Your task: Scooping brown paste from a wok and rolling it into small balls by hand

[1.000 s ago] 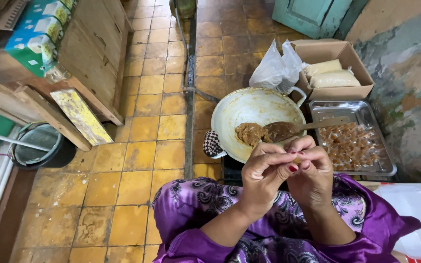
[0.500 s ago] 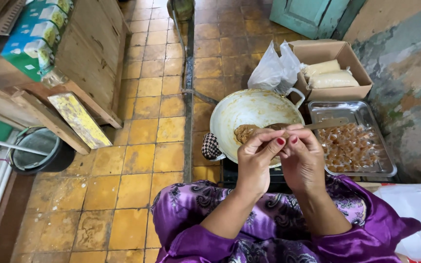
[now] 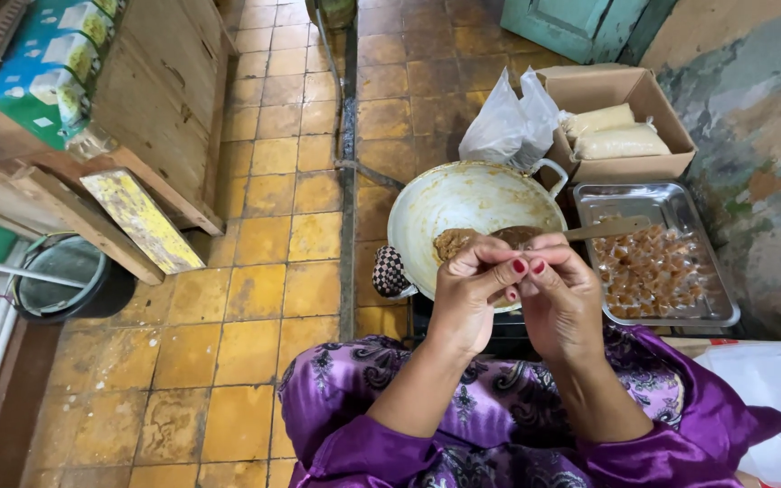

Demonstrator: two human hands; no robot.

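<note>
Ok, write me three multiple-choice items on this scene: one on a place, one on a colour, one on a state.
1. Where does the metal tray of wrapped sweets lie?
A. Right of the wok
B. On the wooden bench
C. Inside the cardboard box

2. What colour is the person's garment?
A. Green
B. Purple
C. White

3. How are the left hand and right hand placed?
A. Far apart, resting on the floor
B. Both gripping the wok's handles
C. Together, fingertips meeting above the wok's near rim

Answers:
1 A: the tray sits just right of the pale wok, below the cardboard box.
2 B: purple patterned cloth covers the lap and both sleeves.
3 C: both hands are raised side by side, fingertips pinched together; what they pinch is hidden.
</note>
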